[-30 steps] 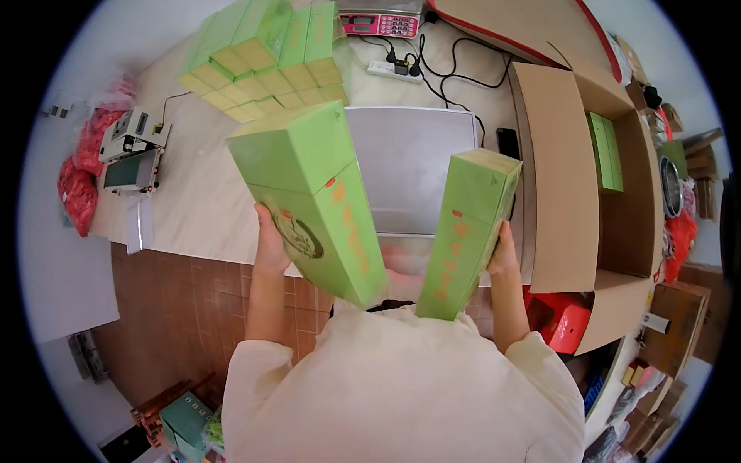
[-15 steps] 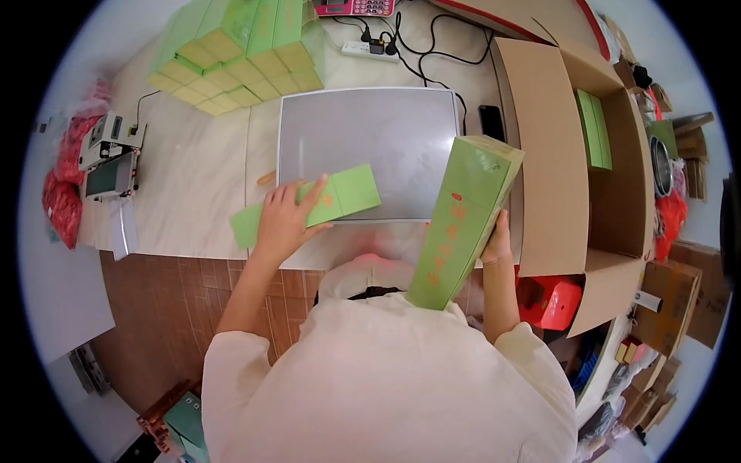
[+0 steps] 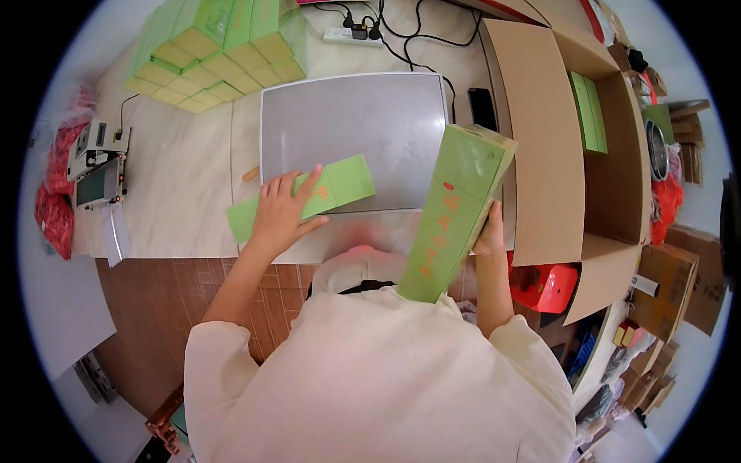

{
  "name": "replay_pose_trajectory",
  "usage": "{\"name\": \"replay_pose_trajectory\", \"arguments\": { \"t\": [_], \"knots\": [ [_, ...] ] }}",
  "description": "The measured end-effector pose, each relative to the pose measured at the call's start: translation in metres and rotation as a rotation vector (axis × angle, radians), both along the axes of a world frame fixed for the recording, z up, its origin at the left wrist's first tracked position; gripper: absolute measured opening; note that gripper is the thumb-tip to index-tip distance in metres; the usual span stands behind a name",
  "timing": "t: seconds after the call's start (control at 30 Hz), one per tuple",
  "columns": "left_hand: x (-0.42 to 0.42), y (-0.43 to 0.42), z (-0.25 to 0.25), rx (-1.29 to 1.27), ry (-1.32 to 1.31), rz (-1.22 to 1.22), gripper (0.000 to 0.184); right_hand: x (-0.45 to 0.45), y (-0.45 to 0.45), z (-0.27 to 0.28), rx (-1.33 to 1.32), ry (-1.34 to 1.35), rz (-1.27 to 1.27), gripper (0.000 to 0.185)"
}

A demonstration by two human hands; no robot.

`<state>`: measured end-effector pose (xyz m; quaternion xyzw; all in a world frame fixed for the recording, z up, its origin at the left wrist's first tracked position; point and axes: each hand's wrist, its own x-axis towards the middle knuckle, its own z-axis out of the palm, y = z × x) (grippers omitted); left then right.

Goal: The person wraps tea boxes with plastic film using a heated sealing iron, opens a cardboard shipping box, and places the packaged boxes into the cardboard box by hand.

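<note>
A long, flat green box [image 3: 349, 185] with orange characters lies aslant over the near left corner of the grey panel [image 3: 363, 116]. My left hand [image 3: 279, 212] spans its middle, fingers over the far edge and thumb by the near edge. On the other side, my right hand [image 3: 491, 231] grips a thicker green box [image 3: 451, 208] from its right. This one slants upward, its lower end by my shirt, with shiny clear film at the top and orange characters down its face. The hand's fingers are partly hidden behind it.
Stacked green boxes [image 3: 224, 46] stand at the back left. An open carton [image 3: 540, 147] with green boxes inside stands at right, beside a black phone [image 3: 482, 109]. A power strip [image 3: 351, 36] with cables lies behind the panel. A small machine [image 3: 100, 166] sits far left.
The whole view has shifted slightly, so the table things appear a little further left and higher. Both hands keep their hold on the green boxes, with little movement.
</note>
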<state>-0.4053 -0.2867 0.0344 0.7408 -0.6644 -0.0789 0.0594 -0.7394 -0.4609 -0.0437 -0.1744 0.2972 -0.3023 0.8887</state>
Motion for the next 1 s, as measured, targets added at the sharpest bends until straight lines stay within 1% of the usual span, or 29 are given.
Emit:
{"name": "replay_pose_trajectory", "arguments": {
  "t": [0.1,0.17,0.37,0.47,0.5,0.57,0.63,0.93,1.0],
  "knots": [
    [-0.001,-0.001,0.000,-0.015,-0.007,0.005,0.085,-0.002,0.000,-0.004,-0.022,-0.005,0.012,0.069],
    [-0.001,0.000,-0.001,-0.013,-0.006,0.013,0.085,-0.005,-0.001,-0.011,-0.129,0.106,0.078,0.079],
    [0.000,0.000,-0.001,-0.020,-0.002,0.001,0.085,-0.005,-0.002,-0.013,-0.133,0.094,0.068,0.078],
    [0.001,0.000,-0.001,0.017,0.017,0.013,0.089,-0.004,-0.001,-0.012,-0.141,0.094,0.083,0.078],
    [0.000,0.000,-0.001,0.015,0.023,0.009,0.089,-0.003,0.000,-0.010,-0.141,0.091,0.085,0.078],
    [-0.001,0.000,-0.002,0.015,0.024,0.014,0.088,0.002,0.003,-0.005,0.033,0.010,0.002,0.073],
    [-0.005,-0.005,-0.006,-0.018,-0.010,-0.038,0.088,0.005,0.004,-0.007,0.037,-0.007,0.022,0.073],
    [-0.022,-0.014,-0.006,0.005,-0.002,-0.092,0.090,0.008,0.007,-0.008,-0.033,-0.088,0.054,0.076],
    [-0.024,-0.014,-0.005,-0.030,-0.013,-0.103,0.090,0.006,0.010,-0.006,-0.052,-0.095,0.053,0.076]
  ]
}}
